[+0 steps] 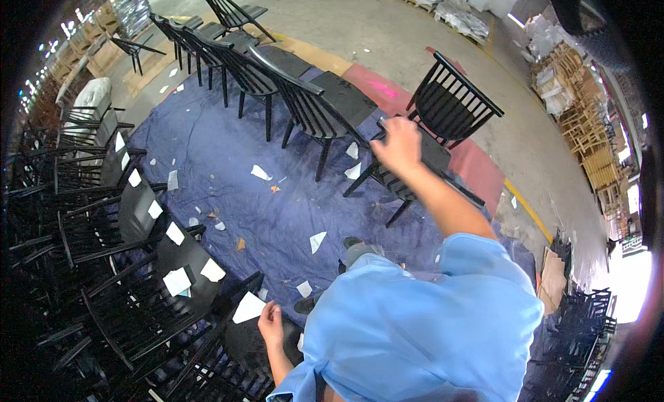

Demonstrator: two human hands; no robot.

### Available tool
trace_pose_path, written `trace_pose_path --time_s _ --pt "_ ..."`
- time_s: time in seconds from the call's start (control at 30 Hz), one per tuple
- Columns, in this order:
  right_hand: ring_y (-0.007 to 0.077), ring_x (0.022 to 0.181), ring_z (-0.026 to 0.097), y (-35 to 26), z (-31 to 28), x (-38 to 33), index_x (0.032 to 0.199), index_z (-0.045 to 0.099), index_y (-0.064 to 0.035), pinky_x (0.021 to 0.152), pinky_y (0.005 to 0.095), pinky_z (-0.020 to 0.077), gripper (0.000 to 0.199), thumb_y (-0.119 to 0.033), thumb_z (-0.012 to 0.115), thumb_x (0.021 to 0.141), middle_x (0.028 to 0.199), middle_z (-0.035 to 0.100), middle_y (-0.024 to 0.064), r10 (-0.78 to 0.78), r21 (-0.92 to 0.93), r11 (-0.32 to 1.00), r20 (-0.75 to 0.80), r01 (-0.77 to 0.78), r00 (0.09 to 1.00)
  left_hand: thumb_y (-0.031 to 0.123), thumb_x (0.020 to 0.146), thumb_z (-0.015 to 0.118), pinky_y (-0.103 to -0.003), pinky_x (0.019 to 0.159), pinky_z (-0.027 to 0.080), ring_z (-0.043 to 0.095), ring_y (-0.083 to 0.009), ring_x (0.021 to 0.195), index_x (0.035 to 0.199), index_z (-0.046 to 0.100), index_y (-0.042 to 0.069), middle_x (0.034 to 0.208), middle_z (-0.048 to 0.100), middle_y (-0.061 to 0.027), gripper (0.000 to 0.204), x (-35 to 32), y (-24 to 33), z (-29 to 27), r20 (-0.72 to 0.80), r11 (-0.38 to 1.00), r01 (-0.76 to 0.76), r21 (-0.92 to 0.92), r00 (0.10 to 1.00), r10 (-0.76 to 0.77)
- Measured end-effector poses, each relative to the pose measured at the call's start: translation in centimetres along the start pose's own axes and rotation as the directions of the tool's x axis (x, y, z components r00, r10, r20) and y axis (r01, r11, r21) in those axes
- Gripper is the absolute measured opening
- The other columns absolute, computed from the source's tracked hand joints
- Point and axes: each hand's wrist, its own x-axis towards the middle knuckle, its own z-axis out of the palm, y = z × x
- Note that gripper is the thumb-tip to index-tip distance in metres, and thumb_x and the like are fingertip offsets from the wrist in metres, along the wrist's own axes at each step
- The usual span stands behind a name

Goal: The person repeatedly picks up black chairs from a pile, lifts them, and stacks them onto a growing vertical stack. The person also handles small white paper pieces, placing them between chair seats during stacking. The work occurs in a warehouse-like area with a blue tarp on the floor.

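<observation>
At the lower left, my left hand (pixel 271 324) has its fingers closed at the edge of a white piece of paper (pixel 249 308), above a black chair seat (pixel 247 342). My right hand (pixel 401 147) reaches forward over a black chair (pixel 398 187) whose seat is partly hidden by my arm. Its fingers are bent and smeared by motion, so I cannot make out whether anything is in them. Just beyond stands another black spindle-back chair (pixel 453 101). To the left of my right hand is a black chair with a curved top rail (pixel 308 111).
A blue sheet (pixel 228 146) strewn with paper scraps covers the floor. More black chairs (pixel 242 73) stand in a row ahead. Stacked black chairs (pixel 131 298) crowd the left, with white papers (pixel 175 233) on their seats. Wooden frames (pixel 588 146) are piled far right.
</observation>
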Motion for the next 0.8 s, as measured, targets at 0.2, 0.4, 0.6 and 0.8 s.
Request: trace_pose_path --time_s 0.2,0.4,0.6,0.8 --pt "0.0189 0.097 0.064 17.4 1.7 -2.4 0.126 0.061 0.0002 0.062 0.0305 0.0534 0.06 -0.02 0.085 0.075 0.11 0.068 0.012 0.04 0.32 0.617 0.899 -0.719 0.435 0.014 0.096 0.066 -0.031 0.083 0.053 0.067 -0.0159 0.091 0.119 0.065 -0.006 0.102 0.072 -0.009 0.031 2.2 -2.7 10.3 -0.092 0.981 0.169 -0.092 0.98 -0.177" --pt "0.035 0.105 0.066 17.0 3.0 -3.5 0.13 0.057 0.0014 0.102 0.0427 0.0465 0.063 -0.019 0.081 0.076 0.101 0.07 0.0194 0.025 0.063 0.992 0.749 -0.109 0.662 0.019 0.097 0.066 -0.029 0.074 0.052 0.064 -0.0133 0.086 0.123 0.066 0.0 0.1 0.07 -0.0049 0.032 -0.5 5.4 20.4 0.036 0.961 0.251 -0.119 0.968 -0.248" --pt "0.0179 0.069 0.067 17.9 0.4 -1.8 0.126 0.051 -0.0103 0.043 0.0355 0.0459 0.052 -0.022 0.078 0.084 0.086 0.063 0.0068 -0.056 0.178 0.532 0.983 -0.828 0.175 0.018 0.094 0.069 -0.029 0.081 0.053 0.066 -0.0136 0.088 0.123 0.066 -0.001 0.097 0.073 -0.0076 0.035 -3.2 1.7 25.7 0.02 0.967 0.212 -0.141 0.977 -0.212" --pt "0.0123 0.056 0.047 17.8 -3.7 -3.3 0.115 0.055 -0.0165 0.042 0.0361 0.0432 0.037 -0.017 0.075 0.085 0.07 0.049 -0.002 0.097 0.213 0.604 0.937 -0.768 0.336 0.023 0.095 0.066 -0.031 0.076 0.054 0.069 -0.0169 0.085 0.119 0.068 0.0 0.095 0.074 -0.0099 0.033 -7.7 -3.8 26.5 -0.029 0.982 0.117 -0.148 0.992 -0.122"
